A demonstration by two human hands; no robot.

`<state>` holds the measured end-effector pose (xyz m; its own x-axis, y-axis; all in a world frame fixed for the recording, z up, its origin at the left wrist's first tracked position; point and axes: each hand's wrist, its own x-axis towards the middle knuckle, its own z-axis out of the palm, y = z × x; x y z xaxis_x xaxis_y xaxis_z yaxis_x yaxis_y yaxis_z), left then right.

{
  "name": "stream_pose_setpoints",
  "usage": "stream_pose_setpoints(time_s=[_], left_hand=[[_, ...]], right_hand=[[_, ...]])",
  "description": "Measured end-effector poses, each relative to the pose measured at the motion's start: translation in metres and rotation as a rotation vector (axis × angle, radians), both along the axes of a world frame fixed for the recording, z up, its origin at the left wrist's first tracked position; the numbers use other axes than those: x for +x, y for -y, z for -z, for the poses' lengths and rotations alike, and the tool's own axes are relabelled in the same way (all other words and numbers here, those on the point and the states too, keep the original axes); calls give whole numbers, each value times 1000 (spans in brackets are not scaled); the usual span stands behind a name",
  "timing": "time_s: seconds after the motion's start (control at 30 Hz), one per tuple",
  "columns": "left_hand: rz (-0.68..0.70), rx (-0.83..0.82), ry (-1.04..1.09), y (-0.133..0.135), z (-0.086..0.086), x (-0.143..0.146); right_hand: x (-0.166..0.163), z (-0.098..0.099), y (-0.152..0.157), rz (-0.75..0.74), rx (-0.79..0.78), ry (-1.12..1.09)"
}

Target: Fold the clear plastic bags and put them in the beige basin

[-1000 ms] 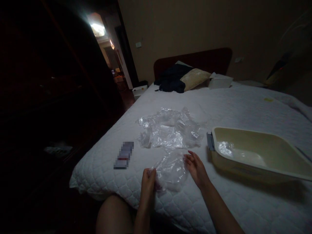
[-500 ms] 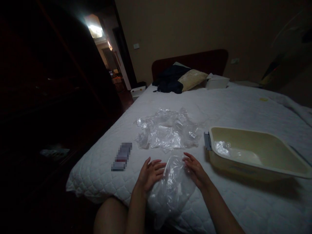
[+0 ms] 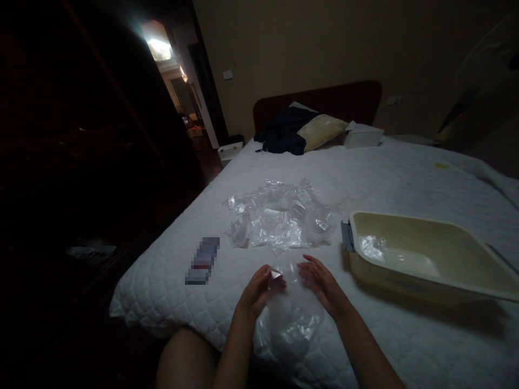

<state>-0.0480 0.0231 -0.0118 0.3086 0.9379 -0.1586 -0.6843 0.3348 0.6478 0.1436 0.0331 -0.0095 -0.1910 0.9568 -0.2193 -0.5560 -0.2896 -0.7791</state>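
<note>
A clear plastic bag hangs over the bed's near edge between my hands. My left hand is closed on the bag's upper left edge, its thumb on top and a shiny fold of film at the fingertips. My right hand is at the bag's upper right side with fingers stretched out and apart; whether they touch the film is hard to tell. Just beyond my hands lies a spread of crumpled clear plastic bags on the white quilted bed cover.
A cream plastic tub with grey side clips stands to the right, a piece of clear film inside it. At the left lies a blurred-out flat object. Dark cloth, a pillow and a white box are by the headboard.
My left hand has gone from spread fingers beside the bag to a closed grip on its upper edge. The right hand has shifted slightly left, and the bag's top has changed shape.
</note>
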Motion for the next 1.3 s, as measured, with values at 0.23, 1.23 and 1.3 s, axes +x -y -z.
stream_pose_setpoints(time_s=[0.23, 1.23, 1.3], left_hand=[[-262, -201, 127, -8, 0, -1], [-150, -36, -256, 2, -1, 1], [-99, -1, -271, 1, 0, 2]], right_hand=[[1, 1, 0, -62, 1, -30], [-3, 2, -1, -179, 79, 195], [-4, 3, -1, -176, 83, 221]])
